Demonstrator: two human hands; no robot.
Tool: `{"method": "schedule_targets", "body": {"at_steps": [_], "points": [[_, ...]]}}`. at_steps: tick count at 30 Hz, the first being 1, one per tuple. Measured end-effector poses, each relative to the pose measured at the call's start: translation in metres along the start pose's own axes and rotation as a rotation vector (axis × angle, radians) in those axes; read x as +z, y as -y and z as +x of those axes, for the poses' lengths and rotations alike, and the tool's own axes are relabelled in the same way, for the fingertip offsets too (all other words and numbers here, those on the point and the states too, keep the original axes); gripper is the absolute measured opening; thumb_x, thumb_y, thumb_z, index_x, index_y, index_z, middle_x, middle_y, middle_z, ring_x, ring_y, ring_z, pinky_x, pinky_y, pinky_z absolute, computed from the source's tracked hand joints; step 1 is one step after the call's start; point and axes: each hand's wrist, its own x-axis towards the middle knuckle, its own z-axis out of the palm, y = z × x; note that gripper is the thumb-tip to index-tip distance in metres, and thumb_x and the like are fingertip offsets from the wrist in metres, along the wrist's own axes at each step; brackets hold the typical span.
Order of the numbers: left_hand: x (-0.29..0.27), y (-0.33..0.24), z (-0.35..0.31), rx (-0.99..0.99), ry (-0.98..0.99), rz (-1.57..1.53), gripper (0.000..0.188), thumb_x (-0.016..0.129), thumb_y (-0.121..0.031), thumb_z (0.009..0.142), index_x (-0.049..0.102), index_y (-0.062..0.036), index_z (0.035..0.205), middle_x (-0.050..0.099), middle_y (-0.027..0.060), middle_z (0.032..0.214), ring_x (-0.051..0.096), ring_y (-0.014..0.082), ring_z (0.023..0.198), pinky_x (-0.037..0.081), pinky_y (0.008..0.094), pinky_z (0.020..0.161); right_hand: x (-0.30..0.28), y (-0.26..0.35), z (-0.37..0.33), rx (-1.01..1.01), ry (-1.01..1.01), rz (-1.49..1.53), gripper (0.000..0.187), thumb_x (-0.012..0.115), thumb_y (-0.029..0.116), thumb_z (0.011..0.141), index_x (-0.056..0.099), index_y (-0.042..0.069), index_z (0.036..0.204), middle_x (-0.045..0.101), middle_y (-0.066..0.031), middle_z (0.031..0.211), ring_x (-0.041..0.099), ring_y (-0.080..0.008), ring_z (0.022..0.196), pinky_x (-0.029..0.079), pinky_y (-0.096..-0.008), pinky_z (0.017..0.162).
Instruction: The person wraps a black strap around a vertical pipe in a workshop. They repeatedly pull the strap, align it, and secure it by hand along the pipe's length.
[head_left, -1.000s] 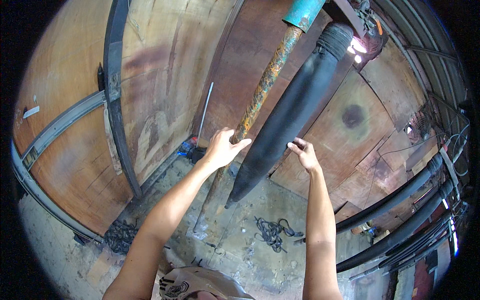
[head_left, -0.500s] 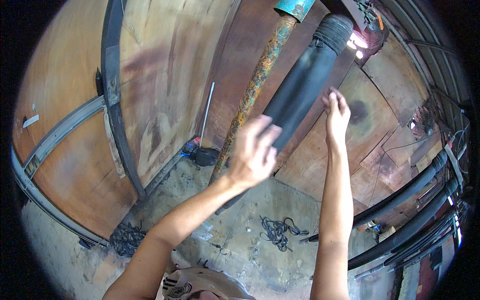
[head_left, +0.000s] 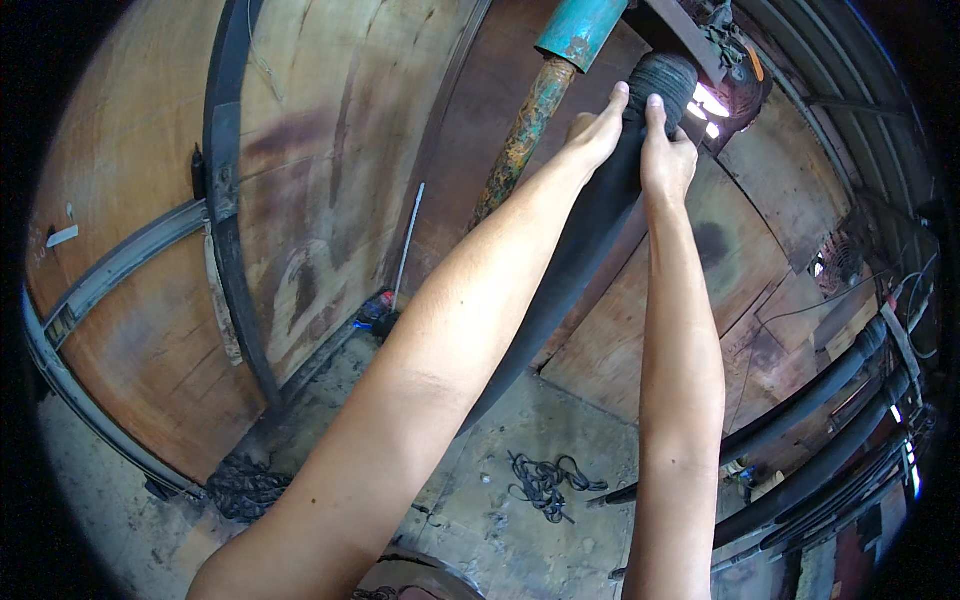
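Note:
A long black rubber tube (head_left: 575, 265) hangs at a slant, with a strip wound in several turns around its thick upper end (head_left: 664, 80). My left hand (head_left: 600, 130) grips the tube from its left side, just below the windings, with the thumb pointing up. Opposite it, my right hand (head_left: 668, 155) closes around the right side with its thumb laid on the front. Both arms are stretched far up and away. The fingers behind the tube are mostly hidden, and my left forearm covers part of its lower length.
Left of the tube hangs a rusty pole (head_left: 522, 135) with a turquoise sleeve (head_left: 580, 35). Black strips (head_left: 548, 485) lie tangled on the floor, with another heap (head_left: 245, 488) at left. More black tubes (head_left: 815, 385) stick out at right, near a fan (head_left: 838, 262). Wooden panels (head_left: 340, 190) line the walls.
Both hands have risen from beside the tube's middle and taken hold of its upper end. The view has shifted slightly, and my left arm now covers the lower part of the rusty pole.

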Motion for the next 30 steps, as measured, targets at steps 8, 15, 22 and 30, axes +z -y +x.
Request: {"method": "schedule_targets", "body": {"at_steps": [8, 15, 22, 30], "points": [[-0.001, 0.032, 0.031, -0.001, 0.268, -0.229, 0.112, 0.062, -0.077, 0.082, 0.036, 0.0085, 0.149, 0.034, 0.0296, 0.155, 0.033, 0.0356, 0.146, 0.026, 0.0476, 0.119, -0.004, -0.011, 0.005, -0.043, -0.014, 0.068, 0.077, 0.077, 0.051, 0.084, 0.063, -0.014, 0.125, 0.070, -0.0274, 0.117, 0.066, -0.0312, 0.116, 0.048, -0.0383, 0.101], [0.001, 0.046, 0.036, 0.042, 0.341, -0.337, 0.103, 0.065, -0.067, 0.087, 0.037, 0.0106, 0.149, 0.029, 0.0312, 0.159, 0.025, 0.0359, 0.151, 0.021, 0.0478, 0.122, -0.005, -0.024, 0.003, -0.059, 0.162, 0.389, 0.062, 0.078, 0.036, 0.089, 0.063, -0.012, 0.124, 0.070, -0.0225, 0.118, 0.067, -0.0240, 0.108, 0.050, -0.0342, 0.096], [0.004, 0.038, 0.020, 0.068, 0.195, -0.403, 0.061, 0.066, -0.051, 0.095, 0.065, 0.0030, 0.125, 0.069, 0.0199, 0.121, 0.068, 0.0253, 0.108, 0.053, 0.0392, 0.094, -0.008, -0.009, 0.008, 0.026, 0.109, 0.243, 0.075, 0.078, 0.043, 0.086, 0.059, -0.017, 0.127, 0.068, -0.0247, 0.121, 0.064, -0.0289, 0.116, 0.046, -0.0381, 0.103], [0.004, 0.011, -0.017, 0.008, 0.062, -0.279, 0.097, 0.067, -0.074, 0.082, 0.058, 0.0074, 0.134, 0.062, 0.0234, 0.134, 0.061, 0.0309, 0.121, 0.047, 0.0423, 0.104, 0.005, -0.021, -0.008, -0.017, 0.088, 0.512, 0.067, 0.083, 0.024, 0.085, 0.055, -0.015, 0.132, 0.070, -0.0200, 0.120, 0.069, -0.0216, 0.105, 0.052, -0.0302, 0.093]]}}
